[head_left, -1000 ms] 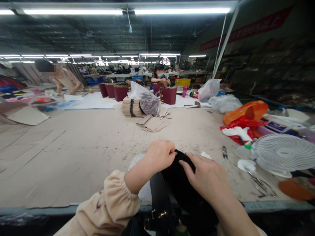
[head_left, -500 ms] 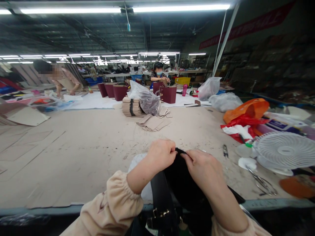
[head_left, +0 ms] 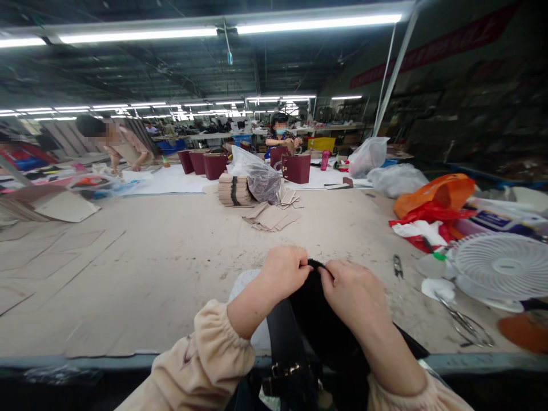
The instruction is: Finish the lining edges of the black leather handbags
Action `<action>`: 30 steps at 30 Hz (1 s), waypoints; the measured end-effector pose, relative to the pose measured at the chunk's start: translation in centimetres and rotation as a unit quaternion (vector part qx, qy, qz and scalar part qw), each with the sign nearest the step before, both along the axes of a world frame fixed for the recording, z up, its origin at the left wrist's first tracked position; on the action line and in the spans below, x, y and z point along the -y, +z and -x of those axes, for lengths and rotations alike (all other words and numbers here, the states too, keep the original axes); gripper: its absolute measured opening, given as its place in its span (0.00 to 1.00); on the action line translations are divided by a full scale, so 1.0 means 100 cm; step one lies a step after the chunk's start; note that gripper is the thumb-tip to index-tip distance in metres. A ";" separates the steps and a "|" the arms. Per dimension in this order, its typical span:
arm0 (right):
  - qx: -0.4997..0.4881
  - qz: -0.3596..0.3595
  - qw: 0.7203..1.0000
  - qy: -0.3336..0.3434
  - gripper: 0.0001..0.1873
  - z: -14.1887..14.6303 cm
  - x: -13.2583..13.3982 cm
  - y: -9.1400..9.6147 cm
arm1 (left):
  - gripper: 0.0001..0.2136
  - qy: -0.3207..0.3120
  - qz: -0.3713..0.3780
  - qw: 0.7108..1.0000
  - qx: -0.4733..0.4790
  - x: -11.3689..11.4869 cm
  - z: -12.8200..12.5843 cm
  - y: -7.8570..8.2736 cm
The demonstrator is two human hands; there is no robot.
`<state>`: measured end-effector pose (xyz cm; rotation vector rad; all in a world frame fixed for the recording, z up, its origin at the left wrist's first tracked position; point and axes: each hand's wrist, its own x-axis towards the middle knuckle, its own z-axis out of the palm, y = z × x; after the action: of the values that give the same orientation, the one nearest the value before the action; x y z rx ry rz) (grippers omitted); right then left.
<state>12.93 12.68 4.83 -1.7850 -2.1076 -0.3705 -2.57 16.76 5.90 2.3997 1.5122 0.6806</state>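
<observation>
My left hand [head_left: 285, 273] and my right hand [head_left: 353, 291] pinch the top edge of a black bag [head_left: 319, 319], side by side with a short stretch of edge between them. Both hands are closed, fingertips pressed on the rim. A black strap [head_left: 285, 334] with metal buckles hangs on the bag's left side, below my left wrist. The bag stands at the near edge of the table, and its lower part drops into shadow. A whitish sheet [head_left: 246, 279] lies partly hidden behind my left forearm.
Thread snips [head_left: 398, 266], scissors [head_left: 466, 322] and a white fan [head_left: 505, 265] lie to the right, near an orange plastic bag [head_left: 434, 194]. Ahead are stacked board pieces [head_left: 235, 191] and maroon bags [head_left: 296, 168]. Co-workers stand across the table [head_left: 149, 274].
The whole view has shifted slightly, with the scene sitting a little further right and lower. Both hands keep their hold on the black bag's edge, almost unmoved.
</observation>
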 end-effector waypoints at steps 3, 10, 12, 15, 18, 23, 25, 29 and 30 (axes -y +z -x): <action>-0.001 -0.003 1.000 -0.002 0.13 0.002 0.001 0.001 | 0.07 0.007 -0.005 1.000 -0.017 0.001 0.000 0.002; 0.016 -0.010 1.000 0.010 0.13 0.006 0.003 0.006 | 0.05 -0.008 0.021 1.000 0.020 0.005 0.005 0.003; 0.016 -0.010 1.000 0.015 0.13 0.008 0.005 0.008 | 0.17 -0.010 0.052 0.997 0.056 0.007 0.010 0.003; 0.015 -0.008 1.000 0.024 0.12 0.010 0.008 0.008 | 0.30 0.010 0.098 0.993 0.064 0.012 0.017 0.005; 0.013 -0.005 1.000 0.028 0.12 0.013 0.009 0.008 | 0.31 0.046 0.121 0.991 0.043 0.017 0.022 0.007; 0.006 -0.001 1.000 0.017 0.13 0.013 0.007 0.008 | 0.28 0.034 0.147 0.985 0.083 0.023 0.022 0.007; 0.003 0.003 1.000 0.013 0.14 0.014 0.008 0.010 | 0.27 0.021 0.159 0.980 0.116 0.023 0.024 0.005; -0.003 0.014 1.000 0.016 0.13 0.017 0.012 0.014 | 0.28 -0.002 0.199 0.965 0.171 0.020 0.035 -0.001; -0.004 0.019 1.000 0.018 0.13 0.017 0.013 0.014 | 0.28 -0.007 0.212 0.959 0.187 0.021 0.038 -0.002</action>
<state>11.20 11.43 6.24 -1.7638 -2.1517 -0.3167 -6.36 14.71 5.68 1.8408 1.3202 0.6768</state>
